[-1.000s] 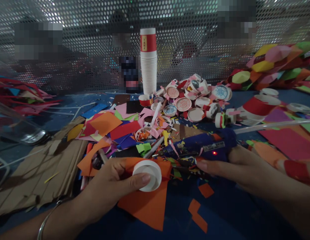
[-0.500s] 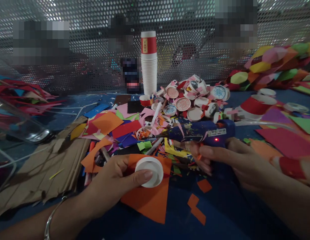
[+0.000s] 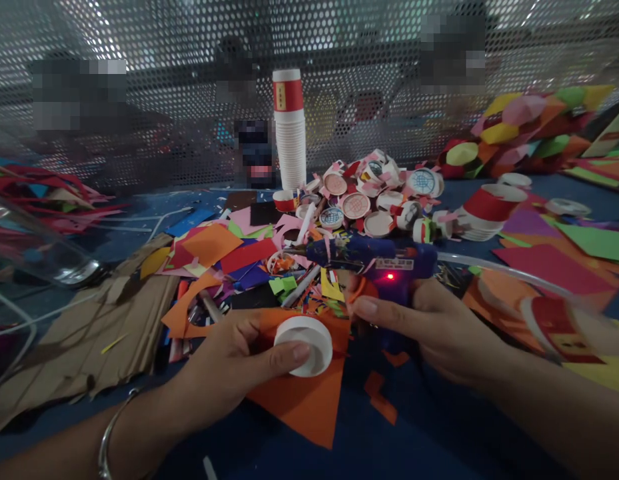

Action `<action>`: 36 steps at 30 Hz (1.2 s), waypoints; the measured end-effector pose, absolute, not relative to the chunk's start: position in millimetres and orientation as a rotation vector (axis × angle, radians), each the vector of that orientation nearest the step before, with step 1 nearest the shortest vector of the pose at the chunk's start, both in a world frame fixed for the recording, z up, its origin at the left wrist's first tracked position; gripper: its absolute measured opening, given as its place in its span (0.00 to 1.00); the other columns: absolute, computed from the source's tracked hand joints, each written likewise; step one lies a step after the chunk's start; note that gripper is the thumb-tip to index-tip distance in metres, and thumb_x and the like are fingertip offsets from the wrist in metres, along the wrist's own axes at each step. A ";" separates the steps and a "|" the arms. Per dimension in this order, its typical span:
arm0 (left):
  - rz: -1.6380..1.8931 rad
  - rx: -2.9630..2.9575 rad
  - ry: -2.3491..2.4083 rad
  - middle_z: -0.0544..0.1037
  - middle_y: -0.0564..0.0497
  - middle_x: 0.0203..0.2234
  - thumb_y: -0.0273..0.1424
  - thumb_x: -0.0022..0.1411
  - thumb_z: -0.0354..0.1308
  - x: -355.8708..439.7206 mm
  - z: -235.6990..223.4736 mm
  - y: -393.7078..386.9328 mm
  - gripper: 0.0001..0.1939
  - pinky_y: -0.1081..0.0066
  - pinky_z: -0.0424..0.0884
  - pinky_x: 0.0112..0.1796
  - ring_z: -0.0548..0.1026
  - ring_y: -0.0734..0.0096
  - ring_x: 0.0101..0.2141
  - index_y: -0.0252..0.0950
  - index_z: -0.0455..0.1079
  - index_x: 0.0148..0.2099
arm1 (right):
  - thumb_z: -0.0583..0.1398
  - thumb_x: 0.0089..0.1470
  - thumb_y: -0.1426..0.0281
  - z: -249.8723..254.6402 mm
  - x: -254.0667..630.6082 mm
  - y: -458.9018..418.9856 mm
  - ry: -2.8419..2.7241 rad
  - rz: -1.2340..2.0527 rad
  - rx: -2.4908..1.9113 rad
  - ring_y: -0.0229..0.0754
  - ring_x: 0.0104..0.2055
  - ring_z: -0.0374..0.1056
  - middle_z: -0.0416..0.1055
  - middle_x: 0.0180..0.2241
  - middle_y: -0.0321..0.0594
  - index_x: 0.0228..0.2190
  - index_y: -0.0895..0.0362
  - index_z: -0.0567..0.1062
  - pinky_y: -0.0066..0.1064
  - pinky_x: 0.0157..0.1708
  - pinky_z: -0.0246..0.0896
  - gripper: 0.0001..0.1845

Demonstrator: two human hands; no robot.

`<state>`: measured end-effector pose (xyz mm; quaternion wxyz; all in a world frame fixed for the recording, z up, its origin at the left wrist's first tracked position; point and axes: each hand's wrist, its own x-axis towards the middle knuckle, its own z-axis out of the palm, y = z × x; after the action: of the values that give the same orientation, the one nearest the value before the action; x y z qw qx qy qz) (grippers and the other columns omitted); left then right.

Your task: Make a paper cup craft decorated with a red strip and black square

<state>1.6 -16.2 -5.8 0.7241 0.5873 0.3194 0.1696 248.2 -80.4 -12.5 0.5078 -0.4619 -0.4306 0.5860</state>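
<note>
My left hand (image 3: 234, 357) grips an orange sheet of paper (image 3: 309, 413) together with a white round cup bottom (image 3: 316, 337), the thumb pressing inside its shallow rim. A bracelet circles the left wrist. Wrapped round the handle of a blue glue gun (image 3: 364, 257), my right hand (image 3: 414, 327) has its fingers by the orange trigger (image 3: 362, 290). The gun's nozzle points left, above and apart from the cup bottom. A red light glows on its side, and a clear glue stick (image 3: 494, 267) sticks out of its back.
A tall stack of paper cups (image 3: 290, 147) stands behind a heap of cut cup bottoms (image 3: 356, 205). Coloured paper scraps (image 3: 212, 243) and cardboard (image 3: 84, 353) spread to the left. More cups (image 3: 492, 210) stand at right. A perforated metal screen (image 3: 189, 133) rises behind.
The right hand has brought the glue gun left, closer to the cup bottom. The left hand keeps its hold on the paper and cup bottom, and the view has shifted slightly.
</note>
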 end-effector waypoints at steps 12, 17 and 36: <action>0.411 1.345 0.755 0.88 0.53 0.37 0.40 0.62 0.73 5.4 -4.7 -22.0 0.11 0.81 0.75 0.38 0.81 0.75 0.35 0.41 0.85 0.44 | 0.71 0.57 0.61 -12.3 239.4 -81.1 -1.244 1.414 -0.991 0.44 0.50 0.78 0.83 0.46 0.38 0.43 0.52 0.83 0.34 0.52 0.75 0.13; 0.424 1.253 0.766 0.87 0.51 0.41 0.38 0.59 0.76 2.2 -6.0 -23.1 0.14 0.79 0.76 0.39 0.82 0.73 0.38 0.41 0.83 0.46 | 0.72 0.56 0.62 -13.2 238.6 -81.0 -1.186 1.426 -0.982 0.47 0.51 0.79 0.83 0.48 0.40 0.44 0.53 0.83 0.37 0.53 0.76 0.15; 0.305 1.163 0.683 0.83 0.47 0.52 0.33 0.57 0.77 -5.5 1.3 -20.5 0.31 0.70 0.76 0.48 0.81 0.63 0.50 0.44 0.75 0.62 | 0.75 0.50 0.62 -1.4 233.6 -80.7 -1.050 1.522 -0.950 0.41 0.42 0.80 0.83 0.39 0.37 0.39 0.53 0.82 0.35 0.51 0.76 0.16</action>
<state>-5.5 -20.5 1.3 0.7704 0.5362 0.3149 0.1408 233.6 -80.7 -1.4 0.5068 -0.3939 -0.4355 0.6311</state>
